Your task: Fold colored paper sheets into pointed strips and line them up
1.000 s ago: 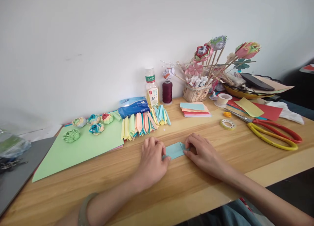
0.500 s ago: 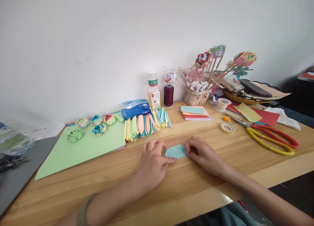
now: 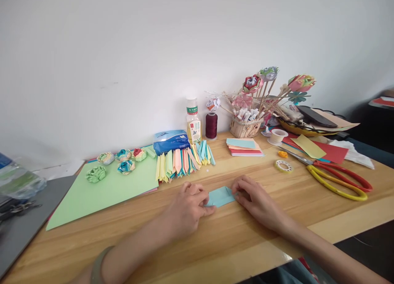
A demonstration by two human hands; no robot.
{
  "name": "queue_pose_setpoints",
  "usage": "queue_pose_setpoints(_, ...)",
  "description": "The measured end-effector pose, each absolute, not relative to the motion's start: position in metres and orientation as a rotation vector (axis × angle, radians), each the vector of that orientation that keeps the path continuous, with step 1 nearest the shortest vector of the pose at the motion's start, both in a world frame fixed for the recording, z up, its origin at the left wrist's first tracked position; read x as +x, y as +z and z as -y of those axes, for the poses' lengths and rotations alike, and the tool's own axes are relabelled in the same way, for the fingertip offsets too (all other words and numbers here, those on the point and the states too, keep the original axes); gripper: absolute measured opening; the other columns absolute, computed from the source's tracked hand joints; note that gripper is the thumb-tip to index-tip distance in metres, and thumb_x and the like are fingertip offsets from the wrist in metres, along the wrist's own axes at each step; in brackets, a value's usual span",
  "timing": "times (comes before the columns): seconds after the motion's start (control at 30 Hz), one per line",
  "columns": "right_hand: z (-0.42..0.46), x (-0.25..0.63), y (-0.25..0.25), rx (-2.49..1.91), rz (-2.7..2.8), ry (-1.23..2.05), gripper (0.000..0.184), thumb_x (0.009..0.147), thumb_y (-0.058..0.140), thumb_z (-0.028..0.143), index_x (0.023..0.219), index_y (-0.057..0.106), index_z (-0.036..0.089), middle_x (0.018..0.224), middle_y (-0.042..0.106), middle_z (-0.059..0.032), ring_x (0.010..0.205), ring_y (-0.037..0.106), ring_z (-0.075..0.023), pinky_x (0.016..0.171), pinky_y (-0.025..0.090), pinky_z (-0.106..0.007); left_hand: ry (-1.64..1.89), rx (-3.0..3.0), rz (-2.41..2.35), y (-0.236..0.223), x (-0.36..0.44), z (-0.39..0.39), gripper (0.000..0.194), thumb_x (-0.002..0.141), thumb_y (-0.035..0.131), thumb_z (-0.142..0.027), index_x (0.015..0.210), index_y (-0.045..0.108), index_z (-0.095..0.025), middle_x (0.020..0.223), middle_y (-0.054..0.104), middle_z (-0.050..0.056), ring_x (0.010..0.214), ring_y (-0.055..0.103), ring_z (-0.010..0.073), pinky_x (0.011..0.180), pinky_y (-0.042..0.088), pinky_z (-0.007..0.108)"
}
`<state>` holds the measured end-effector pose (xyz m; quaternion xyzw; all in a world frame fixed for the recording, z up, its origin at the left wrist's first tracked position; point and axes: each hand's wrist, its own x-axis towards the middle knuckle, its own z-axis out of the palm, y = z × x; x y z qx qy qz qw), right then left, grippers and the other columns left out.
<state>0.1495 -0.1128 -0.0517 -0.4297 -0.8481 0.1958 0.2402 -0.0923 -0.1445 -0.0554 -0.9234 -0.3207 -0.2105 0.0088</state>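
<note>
A small light-blue folded paper (image 3: 220, 195) lies flat on the wooden table (image 3: 197, 251) near the middle. My left hand (image 3: 187, 208) presses its left end with curled fingers pinching the edge. At the paper's right end my right hand (image 3: 257, 200) rests, its fingertips holding down the folded corner. Both hands lie low on the table.
Behind the hands lies a row of folded coloured paper strips (image 3: 183, 161) and a tissue pack (image 3: 170, 140). A green sheet (image 3: 104, 191) carries several paper flowers. Right: paper stack (image 3: 244, 146), tape roll (image 3: 283, 166), scissors (image 3: 338, 177), bottle (image 3: 193, 122), thread spool (image 3: 211, 125), flower basket (image 3: 246, 128).
The view has tipped so everything sits slightly lower in frame. My left fingers have shifted along the blue paper's left edge; my right hand stays on its right end.
</note>
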Motion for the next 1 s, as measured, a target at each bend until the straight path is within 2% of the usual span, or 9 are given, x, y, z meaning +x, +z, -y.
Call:
queue_pose_setpoints(0.1, 0.120, 0.153, -0.050, -0.919, 2.472, 0.259, 0.026, 0.084, 0.040, 0.006, 0.093, 0.059, 0.021, 0.102, 0.059, -0.0076, 0.095, 0.052, -0.0216, 0.082, 0.042, -0.038, -0.601, -2.859, 1.015, -0.055, -0.096, 0.140, 0.024, 0.088, 0.051, -0.013, 0.096, 0.069, -0.027, 0.086, 0.059, 0.002, 0.092, 0.044, 0.0204, 0.076, 0.030, 0.035)
queue_pose_setpoints(0.23, 0.141, 0.149, -0.043, -0.709, 2.640, 0.153, 0.030, 0.085, 0.040, 0.006, 0.106, 0.058, 0.017, 0.100, 0.062, -0.0089, 0.094, 0.051, -0.0230, 0.085, 0.040, -0.042, -0.549, -2.749, 1.150, -0.048, -0.095, 0.139, 0.026, 0.087, 0.049, -0.012, 0.100, 0.069, -0.025, 0.091, 0.060, 0.005, 0.093, 0.044, 0.0226, 0.077, 0.032, 0.039)
queue_pose_setpoints(0.37, 0.167, 0.133, -0.028, -0.777, 2.675, 0.325, 0.025, 0.086, 0.040, 0.009, 0.097, 0.061, 0.017, 0.092, 0.062, -0.0089, 0.085, 0.054, -0.0220, 0.079, 0.044, -0.039, -0.598, -2.784, 1.468, -0.040, -0.084, 0.144, 0.024, 0.083, 0.057, -0.019, 0.103, 0.069, -0.024, 0.097, 0.059, 0.005, 0.098, 0.043, 0.0245, 0.084, 0.034, 0.042)
queue_pose_setpoints(0.47, 0.166, 0.128, -0.019, -0.672, 2.669, 0.558, 0.026, 0.087, 0.040, 0.009, 0.100, 0.060, 0.020, 0.092, 0.065, -0.0055, 0.086, 0.057, -0.0190, 0.081, 0.045, -0.034, -0.616, -2.901, 1.587, -0.038, -0.076, 0.147, 0.030, 0.083, 0.061, -0.034, 0.112, 0.065, -0.025, 0.106, 0.056, 0.006, 0.103, 0.041, 0.0250, 0.090, 0.034, 0.043)
queue_pose_setpoints(0.53, 0.151, 0.133, -0.017, -0.728, 2.563, 0.606, 0.030, 0.088, 0.037, 0.008, 0.103, 0.059, 0.020, 0.091, 0.066, -0.0049, 0.083, 0.059, -0.0172, 0.074, 0.046, -0.030, -0.592, -2.984, 1.601, -0.038, -0.073, 0.146, 0.032, 0.083, 0.063, -0.037, 0.115, 0.063, -0.030, 0.111, 0.055, 0.005, 0.105, 0.041, 0.0247, 0.090, 0.035, 0.043)
queue_pose_setpoints(0.63, 0.122, 0.143, -0.023, -0.823, 2.491, 0.534, 0.029, 0.089, 0.036, 0.008, 0.103, 0.060, 0.018, 0.097, 0.066, -0.0070, 0.089, 0.060, -0.0171, 0.076, 0.048, -0.030, -0.593, -3.056, 1.577, -0.039, -0.073, 0.143, 0.027, 0.080, 0.068, -0.031, 0.107, 0.066, -0.034, 0.108, 0.060, 0.001, 0.107, 0.042, 0.0234, 0.091, 0.032, 0.042)
queue_pose_setpoints(0.8, 0.110, 0.150, -0.034, -0.689, 2.685, 0.276, 0.030, 0.087, 0.039, 0.008, 0.105, 0.062, 0.018, 0.104, 0.065, -0.0084, 0.094, 0.059, -0.0201, 0.080, 0.048, -0.035, -0.762, -2.983, 1.515, -0.043, -0.075, 0.140, 0.010, 0.080, 0.068, -0.023, 0.088, 0.071, -0.027, 0.090, 0.068, -0.002, 0.100, 0.049, 0.0205, 0.089, 0.031, 0.041)
queue_pose_setpoints(0.9, 0.123, 0.151, -0.038, -0.742, 2.696, 0.052, 0.027, 0.087, 0.040, 0.010, 0.102, 0.062, 0.015, 0.095, 0.066, -0.0103, 0.087, 0.060, -0.0230, 0.074, 0.048, -0.039, -0.875, -2.975, 1.381, -0.047, -0.078, 0.142, 0.019, 0.082, 0.058, -0.009, 0.080, 0.070, -0.023, 0.081, 0.068, -0.003, 0.091, 0.053, 0.0166, 0.082, 0.037, 0.034)
queue_pose_setpoints(1.0, 0.133, 0.155, -0.040, -0.780, 2.673, -0.049, 0.026, 0.088, 0.040, 0.012, 0.102, 0.062, 0.015, 0.089, 0.065, -0.0104, 0.083, 0.060, -0.0233, 0.071, 0.048, -0.038, -0.973, -2.974, 1.264, -0.049, -0.079, 0.147, 0.022, 0.080, 0.051, -0.005, 0.083, 0.067, -0.020, 0.078, 0.068, -0.001, 0.082, 0.054, 0.0159, 0.076, 0.041, 0.030)
